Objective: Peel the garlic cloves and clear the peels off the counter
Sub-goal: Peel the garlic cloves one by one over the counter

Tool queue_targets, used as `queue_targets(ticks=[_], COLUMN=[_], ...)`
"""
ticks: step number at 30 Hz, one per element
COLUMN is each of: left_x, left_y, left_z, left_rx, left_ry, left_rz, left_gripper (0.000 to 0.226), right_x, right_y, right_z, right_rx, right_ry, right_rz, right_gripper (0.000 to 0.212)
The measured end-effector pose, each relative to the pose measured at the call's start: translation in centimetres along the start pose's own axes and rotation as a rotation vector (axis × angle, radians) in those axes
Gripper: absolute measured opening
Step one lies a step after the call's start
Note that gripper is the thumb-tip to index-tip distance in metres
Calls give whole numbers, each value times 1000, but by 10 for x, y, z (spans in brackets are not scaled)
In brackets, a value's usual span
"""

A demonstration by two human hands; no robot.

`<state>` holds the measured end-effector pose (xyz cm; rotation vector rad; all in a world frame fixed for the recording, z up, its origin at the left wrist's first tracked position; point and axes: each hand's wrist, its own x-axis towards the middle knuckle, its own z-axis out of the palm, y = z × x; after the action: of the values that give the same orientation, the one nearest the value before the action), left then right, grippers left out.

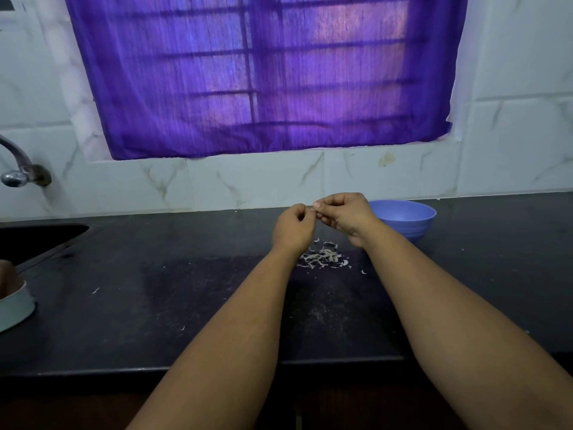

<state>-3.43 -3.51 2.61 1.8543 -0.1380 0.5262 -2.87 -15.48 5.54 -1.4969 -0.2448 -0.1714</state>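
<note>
Both hands are raised together above the black counter (155, 290). My left hand (293, 228) and my right hand (344, 215) have curled fingers that meet around a small garlic clove (313, 208), which is mostly hidden between the fingertips. Just below the hands lies a small heap of pale garlic peels (322, 257) on the counter. A blue bowl (409, 217) stands right behind my right hand; its contents are not visible.
A few stray peel bits (96, 290) lie scattered to the left and right. A sink (34, 240) and a tap (18, 169) are at far left, and a pale container (15, 305) sits at the left edge. The counter's front edge runs below my forearms.
</note>
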Motion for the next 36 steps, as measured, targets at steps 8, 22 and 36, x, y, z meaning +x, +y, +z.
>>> queue_targets(ticks=[8,22,36], left_x=[-6,1,8], left_y=[0,0,-10], left_z=[11,-16,-38], left_rx=[96,172,182], left_ry=[-106,69,266], left_rz=[147,-47,-332], left_gripper=[13,19,22], right_x=[21,16,7], right_y=[-11,-10,20], right_z=[-43,-68,18], right_rx=[-848,-1077,-1223], right_ry=[486,544,-264], right_rz=[-273,-43,-443], right_gripper=[22,34,30])
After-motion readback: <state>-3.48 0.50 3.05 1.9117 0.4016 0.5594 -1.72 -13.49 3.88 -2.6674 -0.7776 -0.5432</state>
